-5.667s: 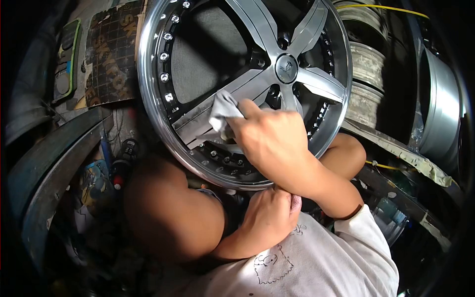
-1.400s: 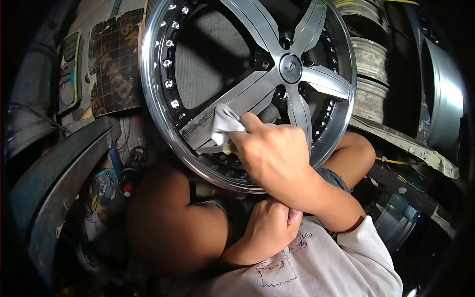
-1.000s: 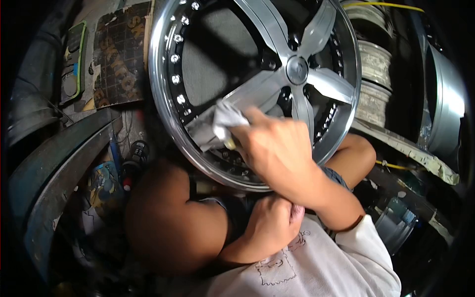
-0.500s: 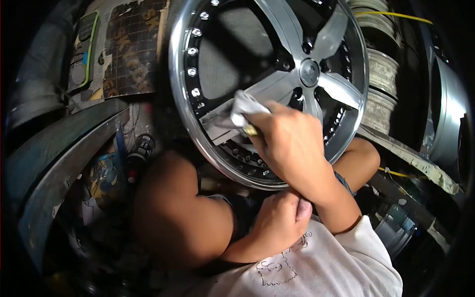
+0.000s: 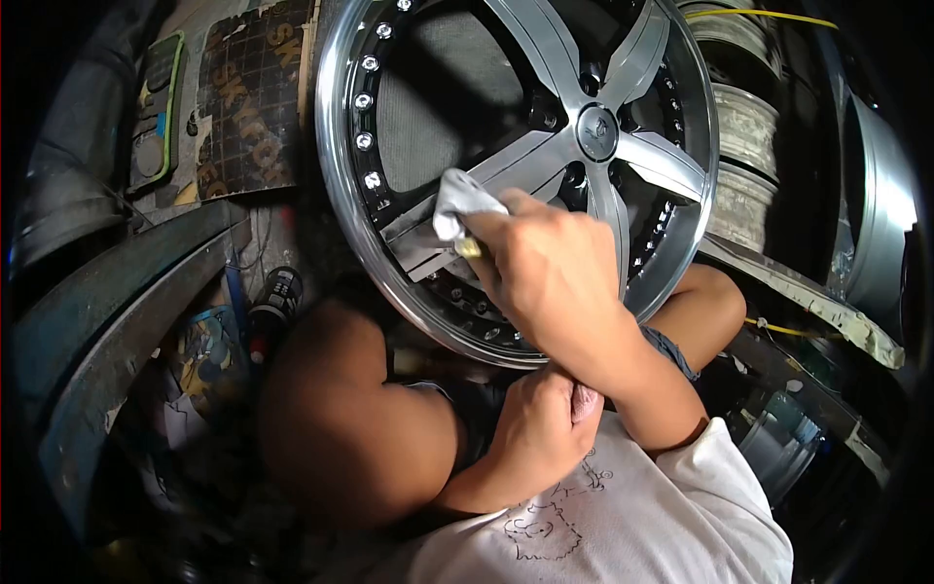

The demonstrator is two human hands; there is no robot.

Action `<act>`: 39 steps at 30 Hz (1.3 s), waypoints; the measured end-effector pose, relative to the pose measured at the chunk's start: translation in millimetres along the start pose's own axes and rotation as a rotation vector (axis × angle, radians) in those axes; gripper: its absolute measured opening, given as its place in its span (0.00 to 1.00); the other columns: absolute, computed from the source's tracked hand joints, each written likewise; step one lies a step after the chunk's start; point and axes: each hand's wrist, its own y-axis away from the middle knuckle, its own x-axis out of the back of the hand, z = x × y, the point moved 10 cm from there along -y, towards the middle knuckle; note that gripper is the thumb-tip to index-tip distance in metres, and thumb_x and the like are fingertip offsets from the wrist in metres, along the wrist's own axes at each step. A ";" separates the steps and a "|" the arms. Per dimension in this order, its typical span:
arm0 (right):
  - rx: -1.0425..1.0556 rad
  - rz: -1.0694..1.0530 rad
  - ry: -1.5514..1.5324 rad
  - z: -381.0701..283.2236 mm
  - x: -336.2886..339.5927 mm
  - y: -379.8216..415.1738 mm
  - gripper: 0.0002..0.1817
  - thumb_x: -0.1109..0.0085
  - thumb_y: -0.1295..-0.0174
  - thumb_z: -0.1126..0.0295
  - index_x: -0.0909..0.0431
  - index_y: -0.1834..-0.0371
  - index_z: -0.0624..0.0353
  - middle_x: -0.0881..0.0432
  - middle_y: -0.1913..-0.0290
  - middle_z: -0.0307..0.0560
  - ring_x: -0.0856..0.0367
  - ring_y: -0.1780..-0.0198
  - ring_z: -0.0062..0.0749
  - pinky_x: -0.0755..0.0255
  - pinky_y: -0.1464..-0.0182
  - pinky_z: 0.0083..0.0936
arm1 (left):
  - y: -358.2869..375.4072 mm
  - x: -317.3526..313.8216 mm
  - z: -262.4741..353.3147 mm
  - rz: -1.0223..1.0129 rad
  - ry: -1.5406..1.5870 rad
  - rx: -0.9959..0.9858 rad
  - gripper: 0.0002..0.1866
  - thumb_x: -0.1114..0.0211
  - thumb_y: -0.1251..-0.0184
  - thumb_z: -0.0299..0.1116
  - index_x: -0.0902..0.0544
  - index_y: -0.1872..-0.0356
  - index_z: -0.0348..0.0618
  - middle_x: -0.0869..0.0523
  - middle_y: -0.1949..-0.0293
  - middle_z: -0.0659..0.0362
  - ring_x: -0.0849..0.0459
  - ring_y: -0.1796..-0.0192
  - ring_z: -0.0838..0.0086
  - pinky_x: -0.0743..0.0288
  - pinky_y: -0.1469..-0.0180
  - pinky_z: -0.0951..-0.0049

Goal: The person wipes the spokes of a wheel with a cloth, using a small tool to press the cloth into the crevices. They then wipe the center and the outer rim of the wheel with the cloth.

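Observation:
A large silver alloy wheel with several spokes, a polished lip and rivets along its inner rim stands tilted in front of my crossed legs. My right hand pinches a folded whitish rag against the lower left spoke, close to the rim. A small yellow bit shows under the fingers; what it is I cannot make out. My left hand is closed in a fist at my lap, tucked under the right forearm. Its fingers are curled inward, so anything inside them is hidden.
Several dusty wheels are stacked at the right, with another silver rim beyond. A dark bottle is on the floor at left, near a metal beam. A printed board lies at the upper left.
My right hand and the rag have shifted slightly left on the spoke. The whole view has moved a little, and the left hand stays closed at my lap.

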 end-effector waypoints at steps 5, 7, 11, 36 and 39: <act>0.002 -0.046 -0.004 1.9 -2.2 11.3 0.07 0.36 0.37 0.64 0.14 0.65 0.54 0.16 0.66 0.50 0.13 0.73 0.49 0.23 0.73 0.44 | -3.9 -0.4 17.1 0.038 -0.091 -0.237 0.05 0.34 0.31 0.27 0.17 0.65 0.35 0.15 0.75 0.44 0.14 0.69 0.40 0.21 0.66 0.53; 0.015 -0.037 0.028 2.2 -4.5 2.8 0.08 0.34 0.37 0.62 0.13 0.65 0.53 0.16 0.65 0.48 0.13 0.73 0.49 0.22 0.73 0.43 | -1.2 -5.6 11.4 -0.001 -0.091 -0.190 0.05 0.34 0.31 0.27 0.17 0.66 0.35 0.15 0.73 0.42 0.14 0.67 0.38 0.22 0.66 0.51; -0.004 -0.079 -0.029 2.9 -5.9 15.7 0.07 0.37 0.37 0.64 0.15 0.67 0.54 0.17 0.66 0.48 0.13 0.73 0.49 0.22 0.72 0.44 | -4.6 1.4 17.8 0.045 -0.190 -0.310 0.05 0.34 0.32 0.26 0.18 0.66 0.34 0.15 0.71 0.40 0.14 0.66 0.38 0.22 0.65 0.50; 0.036 -0.103 0.061 -3.9 -7.4 10.2 0.05 0.39 0.37 0.67 0.14 0.66 0.52 0.17 0.67 0.48 0.13 0.74 0.46 0.24 0.74 0.43 | 1.0 0.6 23.1 -0.016 -0.065 -0.324 0.06 0.32 0.35 0.26 0.18 0.70 0.35 0.16 0.75 0.42 0.14 0.68 0.41 0.23 0.65 0.51; 0.036 -0.083 0.033 -3.6 -10.4 20.5 0.05 0.40 0.37 0.67 0.15 0.66 0.52 0.18 0.67 0.49 0.13 0.75 0.46 0.24 0.74 0.42 | 1.8 -11.3 4.4 -0.063 -0.272 -0.343 0.06 0.31 0.35 0.27 0.17 0.69 0.35 0.15 0.74 0.42 0.14 0.68 0.41 0.22 0.65 0.51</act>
